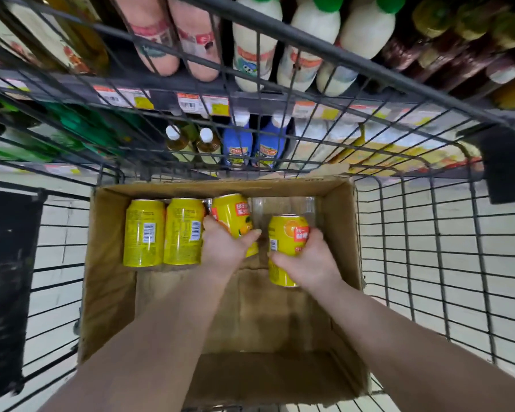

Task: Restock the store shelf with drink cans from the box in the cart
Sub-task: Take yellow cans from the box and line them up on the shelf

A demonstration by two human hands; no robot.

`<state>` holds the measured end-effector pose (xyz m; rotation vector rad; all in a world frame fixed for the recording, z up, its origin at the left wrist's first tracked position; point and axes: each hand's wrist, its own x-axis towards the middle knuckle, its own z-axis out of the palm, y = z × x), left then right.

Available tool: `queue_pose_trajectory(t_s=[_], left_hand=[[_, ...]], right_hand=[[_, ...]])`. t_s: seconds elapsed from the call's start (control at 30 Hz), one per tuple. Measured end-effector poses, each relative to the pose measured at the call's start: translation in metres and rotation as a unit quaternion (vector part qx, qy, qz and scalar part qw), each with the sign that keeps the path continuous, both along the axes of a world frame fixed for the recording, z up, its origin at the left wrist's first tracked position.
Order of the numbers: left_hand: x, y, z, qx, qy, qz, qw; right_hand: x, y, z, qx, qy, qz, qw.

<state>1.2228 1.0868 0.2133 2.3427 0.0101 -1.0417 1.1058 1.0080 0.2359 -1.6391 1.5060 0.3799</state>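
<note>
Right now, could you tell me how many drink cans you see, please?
4: leftmost can, second can beside it, third can in the left hand, fourth can in the right hand. Others may be hidden.

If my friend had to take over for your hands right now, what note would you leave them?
The left hand grips a tilted can.
The right hand grips a second can.
Both held cans are over the open cardboard box, which sits in the cart.
Two more cans lie side by side at the box's far left.
Done: two cans are picked up.
Left: put them on the shelf beyond the cart, then fetch the last two.
</note>
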Motion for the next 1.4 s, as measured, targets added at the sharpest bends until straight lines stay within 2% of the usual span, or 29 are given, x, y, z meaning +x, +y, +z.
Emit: queue_pose_trajectory(t_s=[0.1,0.17,0.3,0.57,0.83,0.97,1.13,1.4], left_hand=[[-0.002,0.004,0.0,-0.01,0.009,0.012,1.0],[-0.001,0.011,0.007,-0.05,0.02,0.033,0.998],[0.005,0.034,0.045,-0.091,0.023,0.065,0.993],[0.018,0.086,0.178,-0.163,0.001,0.133,0.978],[0.033,0.13,0.298,-0.192,-0.099,0.169,0.962],[0.045,0.161,0.35,-0.218,-0.151,0.214,0.94],[0.055,0.213,0.413,-0.288,-0.173,0.297,0.894],[0.091,0.35,0.474,-0.33,-0.248,0.382,0.827]], right_hand=[[0.0,0.001,0.005,-0.003,-0.014,-0.006,1.0],[0.003,0.001,0.014,-0.006,-0.029,-0.005,1.0],[0.013,-0.001,0.047,-0.018,-0.056,0.009,0.998],[0.038,0.008,0.162,-0.034,-0.144,0.063,0.987],[0.072,0.036,0.281,-0.052,-0.205,0.182,0.96],[0.1,0.054,0.332,-0.064,-0.253,0.233,0.937],[0.145,0.096,0.392,-0.073,-0.312,0.291,0.902],[0.22,0.221,0.467,-0.081,-0.37,0.383,0.842]])
